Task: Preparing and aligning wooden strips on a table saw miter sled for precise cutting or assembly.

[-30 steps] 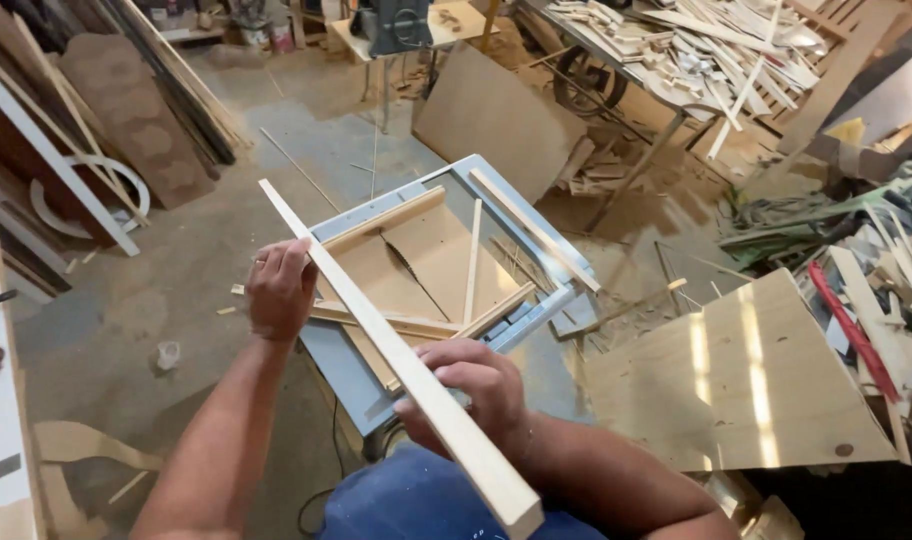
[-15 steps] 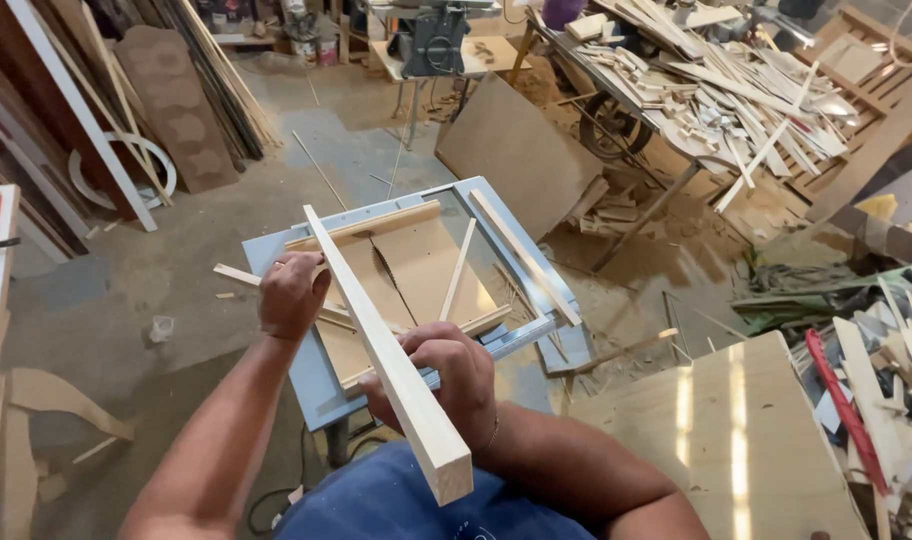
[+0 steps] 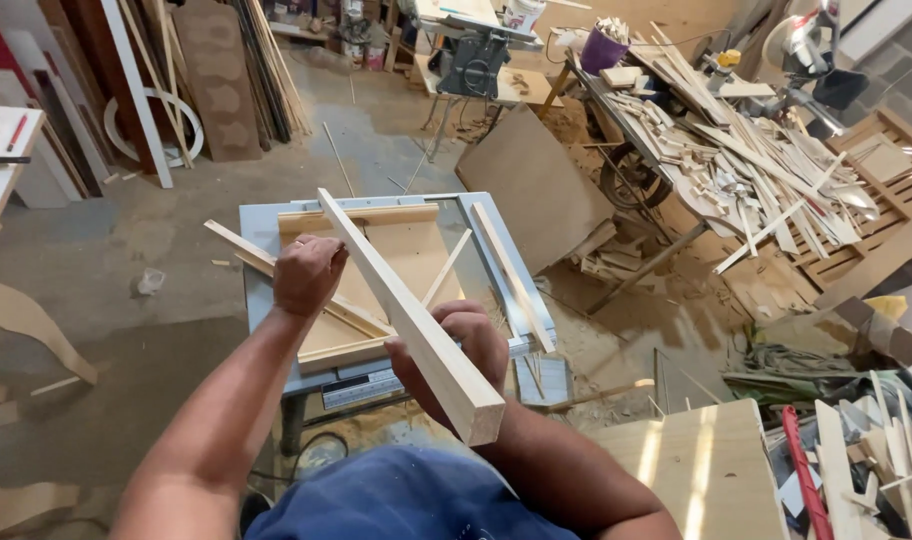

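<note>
1. Long batten (image 3: 406,310) is held slantwise above the saw table (image 3: 261,300).
2. Right hand (image 3: 456,350) is clamped round it at the near edge.
3. Left hand (image 3: 306,272) is closed on its middle.

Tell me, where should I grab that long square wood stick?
Probably grip the long wooden bar around its middle, coming from the sides, since its flat faces suit wrapped fingers. The left hand and right hand hold it there, clear of the cut end.
</note>
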